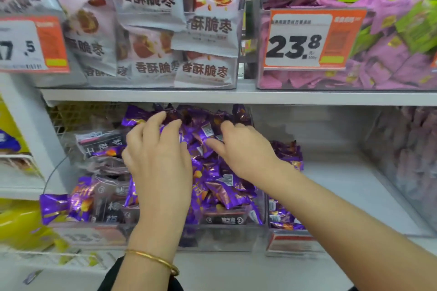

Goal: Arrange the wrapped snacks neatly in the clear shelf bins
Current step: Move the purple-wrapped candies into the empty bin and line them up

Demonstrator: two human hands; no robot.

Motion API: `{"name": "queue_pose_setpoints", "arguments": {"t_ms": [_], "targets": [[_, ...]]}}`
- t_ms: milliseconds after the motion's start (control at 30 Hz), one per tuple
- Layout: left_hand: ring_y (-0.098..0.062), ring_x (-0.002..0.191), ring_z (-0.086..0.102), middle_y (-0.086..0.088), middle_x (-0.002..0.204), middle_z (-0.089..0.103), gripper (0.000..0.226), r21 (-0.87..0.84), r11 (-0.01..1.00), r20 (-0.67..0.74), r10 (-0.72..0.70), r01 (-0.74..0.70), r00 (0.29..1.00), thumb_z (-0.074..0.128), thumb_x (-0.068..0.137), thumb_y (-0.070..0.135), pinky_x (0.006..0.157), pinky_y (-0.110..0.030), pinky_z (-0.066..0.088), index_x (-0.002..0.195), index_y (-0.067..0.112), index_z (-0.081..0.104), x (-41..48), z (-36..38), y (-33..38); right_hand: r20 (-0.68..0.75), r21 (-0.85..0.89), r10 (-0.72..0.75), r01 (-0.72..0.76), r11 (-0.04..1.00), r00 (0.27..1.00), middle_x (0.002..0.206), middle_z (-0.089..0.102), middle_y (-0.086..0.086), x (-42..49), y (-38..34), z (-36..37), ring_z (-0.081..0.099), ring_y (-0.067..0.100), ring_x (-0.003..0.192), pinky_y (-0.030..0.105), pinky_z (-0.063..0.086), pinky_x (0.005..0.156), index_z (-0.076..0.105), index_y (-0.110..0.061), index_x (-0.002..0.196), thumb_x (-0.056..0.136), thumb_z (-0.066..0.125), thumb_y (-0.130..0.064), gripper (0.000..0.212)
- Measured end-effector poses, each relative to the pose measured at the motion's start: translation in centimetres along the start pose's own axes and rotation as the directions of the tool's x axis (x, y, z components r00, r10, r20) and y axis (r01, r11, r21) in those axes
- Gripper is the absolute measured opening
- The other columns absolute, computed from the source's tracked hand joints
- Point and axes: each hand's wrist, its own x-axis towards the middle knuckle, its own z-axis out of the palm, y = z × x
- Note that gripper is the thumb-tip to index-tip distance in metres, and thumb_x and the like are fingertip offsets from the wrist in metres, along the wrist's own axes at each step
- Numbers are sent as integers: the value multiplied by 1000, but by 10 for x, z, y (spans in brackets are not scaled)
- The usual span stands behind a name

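Head view looks into the lower shelf, where a clear bin [224, 238] stands at the shelf's front edge, heaped with purple wrapped snacks [227, 194] from its front wall to its back. The left hand [158, 163] lies palm down over the left side of the heap. Its fingers are bent and their tips are pushed among the wrappers near the back of the bin; whether it has hold of any I cannot tell. The right hand [246, 151] reaches over the right side of the heap. Its thumb stretches left and touches a wrapper, and its other fingers curl out of sight behind the knuckles, so its hold cannot be told either. A gold bangle [153, 261] circles the left wrist above a black sleeve [113, 276].

Dark grey packets [104, 142] lie along the bin's left side, mixed with purple ones. Just beside the bin's right wall, a neighbouring bin [290, 243] holds more of the purple snacks.

On the upper shelf [142, 96], a bin of white jujube packets [153, 30] stands above the hands. To its right, a bin of pink sachets [390, 64] carries a price tag [305, 40] reading 23.8.
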Motion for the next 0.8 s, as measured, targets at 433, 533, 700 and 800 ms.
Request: {"name": "queue_pose_setpoints", "arguments": {"t_ms": [433,533,700,800], "targets": [[-29,108,41,0,110,56,39,20,995,132,90,-94,987,74,75,32,84,-41,29,108,19,58,10,-12,-24,100,578,253,-263,773,962,78,52,3,15,-8,-2,51,20,71,28,37,54,56,-3,99,71,79,-29,45],[-13,83,48,8,85,49,31,-227,969,113,122,-94,986,74,75,25,73,-19,33,98,20,53,13,-18,-18,88,744,221,-212,634,971,79,59,2,4,-3,-4,56,21,68,28,44,58,55,-13,102,74,77,-32,40],[-6,44,53,7,63,63,24,-651,676,427,-48,345,903,71,79,23,50,-16,41,94,29,53,9,-22,0,35,857,77,-70,511,996,97,68,11,-11,8,-8,66,32,88,48,55,79,59,-18,105,85,66,-25,22],[-10,49,60,2,87,62,30,-698,555,534,-18,453,845,68,82,16,66,-32,54,107,26,54,5,-19,9,26,876,2,-23,482,1000,96,71,3,-21,20,-19,66,15,83,33,56,74,63,-19,105,87,63,-12,19]]}}
